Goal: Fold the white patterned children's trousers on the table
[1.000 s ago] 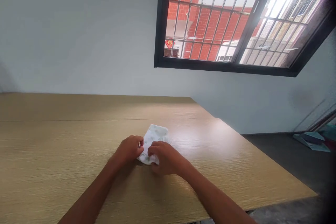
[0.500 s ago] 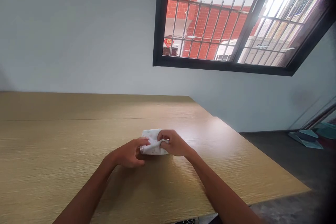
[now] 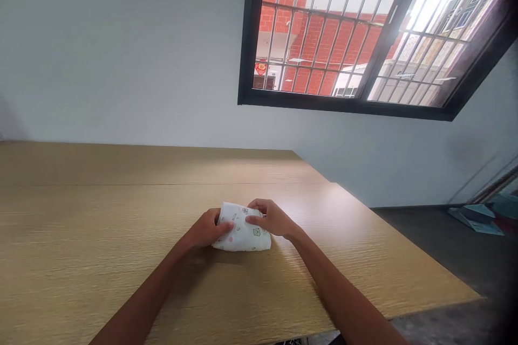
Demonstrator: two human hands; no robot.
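A folded white cloth is printed with small scattered motifs in green and pink, drawn in dark outline. A light tan wood-grain tabletop is streaked with fine brown lines. A pale grey wall is interrupted by a black window frame, through which a red brick wall is seen behind dark bars. A dark grey floor is seen beyond the tabletop.

The head camera looks forward and down at the left hand and right hand.
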